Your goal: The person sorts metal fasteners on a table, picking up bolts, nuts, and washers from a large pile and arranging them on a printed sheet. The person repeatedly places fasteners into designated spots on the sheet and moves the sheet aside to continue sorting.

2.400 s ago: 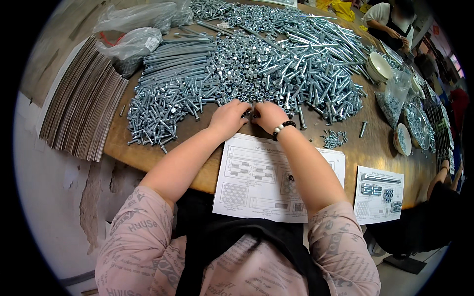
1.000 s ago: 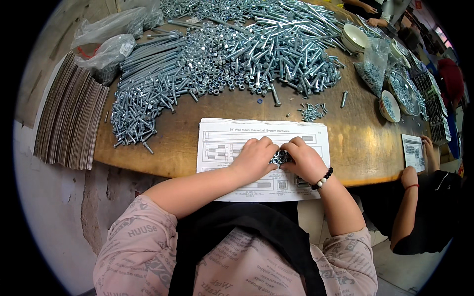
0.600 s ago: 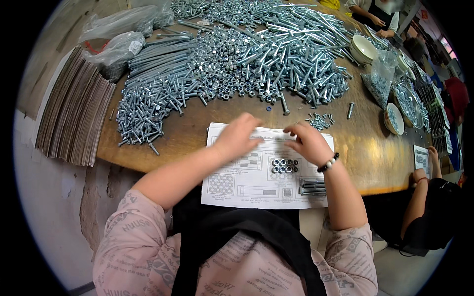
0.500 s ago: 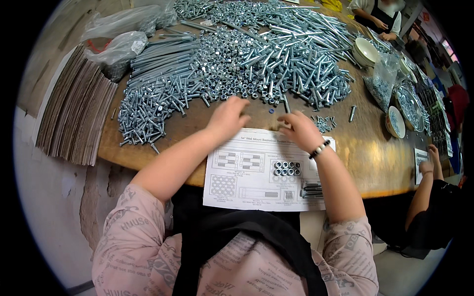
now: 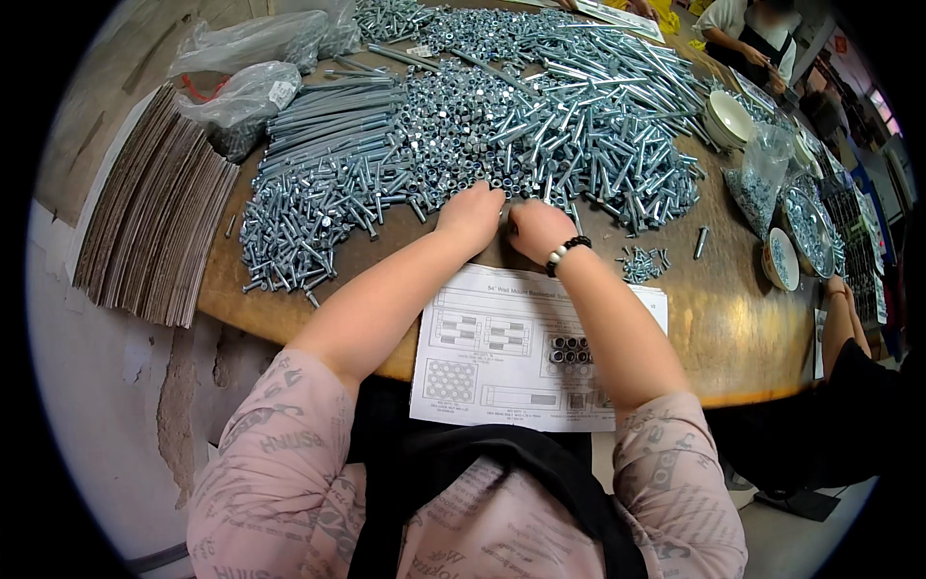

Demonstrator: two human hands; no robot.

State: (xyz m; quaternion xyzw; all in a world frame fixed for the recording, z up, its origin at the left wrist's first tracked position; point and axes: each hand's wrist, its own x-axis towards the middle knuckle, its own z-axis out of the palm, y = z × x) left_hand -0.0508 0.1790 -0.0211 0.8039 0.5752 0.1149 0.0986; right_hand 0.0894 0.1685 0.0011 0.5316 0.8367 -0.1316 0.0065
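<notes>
Both my hands are at the near edge of a heap of silvery hex nuts (image 5: 453, 121), close together. My left hand (image 5: 472, 218) is closed, its curled fingertips at the nuts. Just right of it, my right hand (image 5: 540, 233) is closed too, thumb and forefinger pinched toward the left hand. Whatever either hand holds is hidden by the fingers. Below them lies a printed sheet (image 5: 487, 280) with part drawings. A few rows of nuts (image 5: 569, 344) stand on one drawing, partly behind my right forearm.
Long rods (image 5: 333, 121) and short bolts (image 5: 309, 207) are heaped left, more bolts (image 5: 627, 159) right. Small screws (image 5: 641, 263) and a single bolt (image 5: 701, 242) lie nearby. Bowls (image 5: 779, 259) and a bag of hardware (image 5: 757, 174) stand right, stacked cardboard (image 5: 154, 212) left. Other people work at the table.
My right hand has moved left and slightly up, closing beside my left hand. The left hand has shifted a little right and its fingers are curled more. My right forearm now covers the bolts on the sheet.
</notes>
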